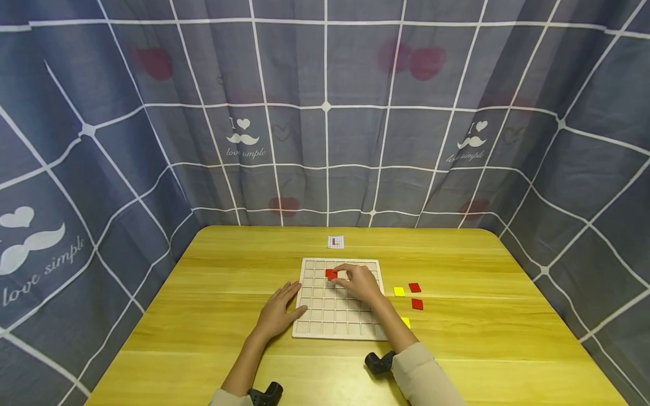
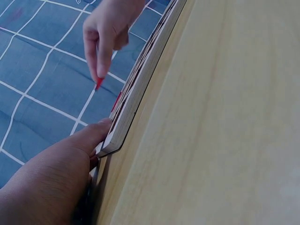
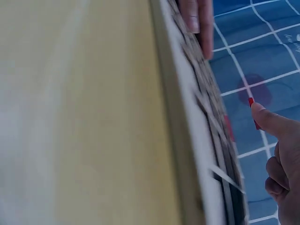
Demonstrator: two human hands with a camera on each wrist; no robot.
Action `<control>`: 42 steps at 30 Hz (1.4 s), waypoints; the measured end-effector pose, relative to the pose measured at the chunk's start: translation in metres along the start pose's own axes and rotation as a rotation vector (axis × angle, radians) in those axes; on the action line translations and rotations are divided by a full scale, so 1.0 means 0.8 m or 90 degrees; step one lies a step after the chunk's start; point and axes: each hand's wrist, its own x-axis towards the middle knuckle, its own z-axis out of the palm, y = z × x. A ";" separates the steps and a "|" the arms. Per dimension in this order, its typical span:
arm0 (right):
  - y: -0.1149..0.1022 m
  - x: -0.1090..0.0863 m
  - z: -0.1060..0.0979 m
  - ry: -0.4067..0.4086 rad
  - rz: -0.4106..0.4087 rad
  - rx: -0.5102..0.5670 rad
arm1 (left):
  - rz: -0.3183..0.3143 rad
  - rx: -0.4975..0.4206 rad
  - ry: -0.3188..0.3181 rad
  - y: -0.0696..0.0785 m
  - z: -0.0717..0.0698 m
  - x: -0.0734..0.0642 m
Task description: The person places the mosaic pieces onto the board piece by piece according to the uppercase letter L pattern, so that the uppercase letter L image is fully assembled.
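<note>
A pale wooden grid board lies on the table. My right hand pinches a small red square tile between thumb and fingers, just above the board's upper middle. In the right wrist view the held tile is seen nearly edge-on. Another red tile sits in the grid near the right fingertips, partly hidden in the head view. My left hand rests against the board's left edge, fingers extended, with the thumb over the border.
Right of the board lie two loose red tiles and two yellow tiles, one partly hidden by the right forearm. A small printed grid card lies beyond the board. A grey checked curtain surrounds the wooden table.
</note>
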 end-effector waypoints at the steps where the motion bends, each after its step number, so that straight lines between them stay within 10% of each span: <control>1: 0.001 0.000 0.004 -0.006 0.003 0.005 | 0.001 -0.001 0.001 0.000 0.000 0.000; 27: 0.010 -0.005 0.026 -0.005 -0.001 -0.017 | -0.001 -0.002 -0.002 0.002 0.000 0.003; 42: 0.022 -0.030 -0.010 0.070 0.030 0.091 | 0.002 0.003 -0.001 0.003 0.000 0.002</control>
